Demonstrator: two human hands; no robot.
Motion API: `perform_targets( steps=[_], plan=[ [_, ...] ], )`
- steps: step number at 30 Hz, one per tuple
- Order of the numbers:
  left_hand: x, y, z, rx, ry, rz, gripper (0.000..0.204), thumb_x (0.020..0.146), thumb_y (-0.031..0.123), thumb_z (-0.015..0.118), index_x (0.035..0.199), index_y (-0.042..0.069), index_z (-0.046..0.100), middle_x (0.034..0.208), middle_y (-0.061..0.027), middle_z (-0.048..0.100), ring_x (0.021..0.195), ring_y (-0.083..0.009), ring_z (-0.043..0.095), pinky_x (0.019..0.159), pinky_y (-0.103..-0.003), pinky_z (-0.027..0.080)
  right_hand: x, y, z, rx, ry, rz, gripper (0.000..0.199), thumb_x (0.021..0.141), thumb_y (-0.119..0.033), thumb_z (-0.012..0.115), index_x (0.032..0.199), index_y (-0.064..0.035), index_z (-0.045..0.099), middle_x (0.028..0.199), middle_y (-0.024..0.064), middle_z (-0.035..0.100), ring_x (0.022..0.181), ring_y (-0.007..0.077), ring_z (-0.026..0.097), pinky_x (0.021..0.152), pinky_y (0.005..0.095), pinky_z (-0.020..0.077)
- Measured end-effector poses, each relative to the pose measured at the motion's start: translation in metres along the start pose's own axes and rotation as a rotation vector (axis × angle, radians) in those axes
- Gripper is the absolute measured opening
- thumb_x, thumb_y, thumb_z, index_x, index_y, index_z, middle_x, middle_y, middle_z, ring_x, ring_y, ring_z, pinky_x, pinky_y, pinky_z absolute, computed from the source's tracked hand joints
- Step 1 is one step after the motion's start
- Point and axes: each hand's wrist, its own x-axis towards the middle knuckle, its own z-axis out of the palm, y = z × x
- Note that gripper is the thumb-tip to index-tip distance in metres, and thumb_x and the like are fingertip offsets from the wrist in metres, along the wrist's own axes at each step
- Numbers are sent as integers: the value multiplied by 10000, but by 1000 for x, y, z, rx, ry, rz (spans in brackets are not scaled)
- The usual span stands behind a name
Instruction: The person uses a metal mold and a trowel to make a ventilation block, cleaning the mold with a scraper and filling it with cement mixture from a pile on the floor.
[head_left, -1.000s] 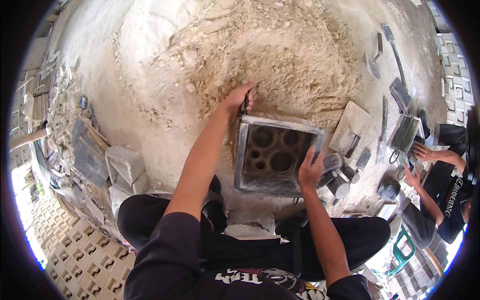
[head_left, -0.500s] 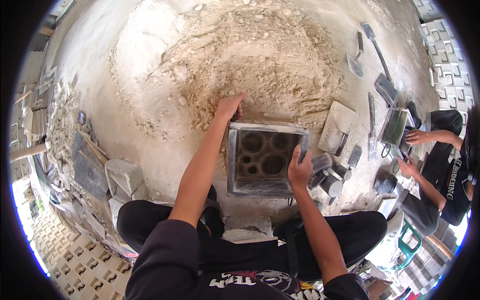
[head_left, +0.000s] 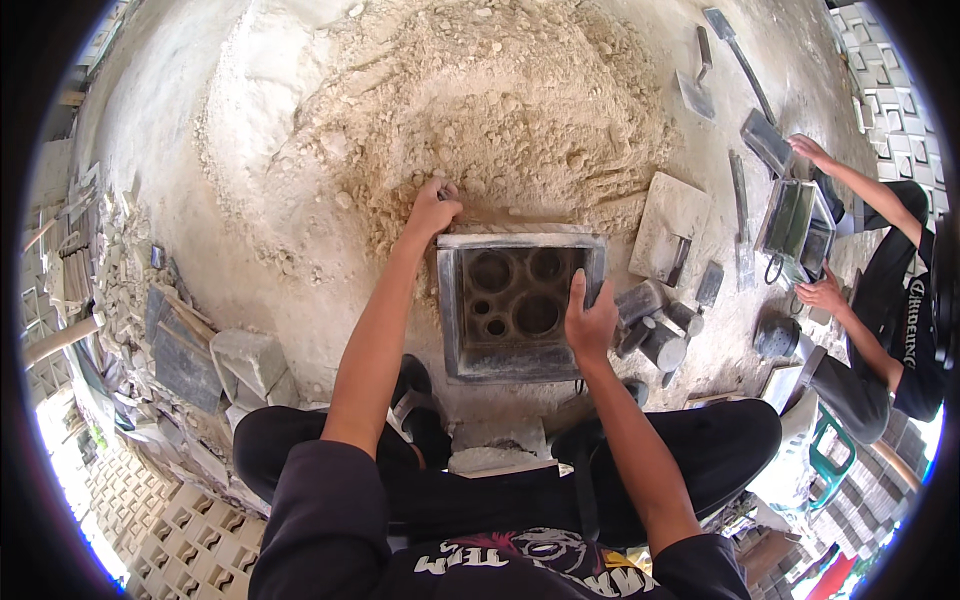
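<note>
A square, dark-walled box mould stands on the ground in front of me. Round openings of several sizes mark its recessed floor. My right hand grips the mould's right wall, thumb raised at the inner side. Beyond the far left corner, my left hand is curled closed at the near edge of a pile of sandy, crumbly material. Something small and dark shows between its fingers, too little of it to name.
Several cylindrical blocks and a flat board with a handle lie right of the mould. A trowel and a long-handled tool lie farther off. At right, a co-worker handles another mould. Concrete blocks stand left.
My left hand has drawn back from the pile a little to the left, its fingers curling in. My right hand keeps its hold. The co-worker's far hand has reached out to a dark blade.
</note>
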Motion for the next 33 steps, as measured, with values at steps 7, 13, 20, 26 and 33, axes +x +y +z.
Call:
perform_targets(
  steps=[7,13,20,26,33],
  plan=[
    [-4,5,-4,54,-17,47,292,734,63,699,1007,48,594,806,-40,564,733,-144,561,645,-300,458,-2,0,-3,3,-1,-25,560,980,-508,504,1090,39,545,916,292,641,898,502,602,782,527,462],
    [-62,-26,-5,-93,210,109,620,998,530,466,1311,1,547,1244,-153,607,1160,-258,554,1017,-355,394,3,14,2,-42,-39,-64,531,984,-482,496,1147,21,544,988,314,639,960,515,586,803,543,459],
    [-178,-53,36,-108,315,143,741,1007,559,420,1420,-56,448,1435,-183,501,1326,-283,464,1115,-365,316,23,57,-13,328,-317,-109,714,969,-594,476,1292,39,545,1184,279,635,1138,412,602,956,460,453],
    [-226,-70,54,-36,228,-56,1003,869,767,471,1462,-38,404,1478,-227,445,1382,-336,407,1133,-397,305,-29,103,-17,364,-368,188,999,918,-768,329,1400,99,447,1432,289,473,1379,365,412,1137,399,287],
    [-242,-71,63,-316,257,-366,1118,823,867,366,1516,-9,310,1555,-200,342,1451,-317,291,1153,-446,256,-65,105,-21,340,-324,451,1102,861,-852,259,1384,95,472,1418,304,477,1371,404,411,1130,414,291]
  ],
)
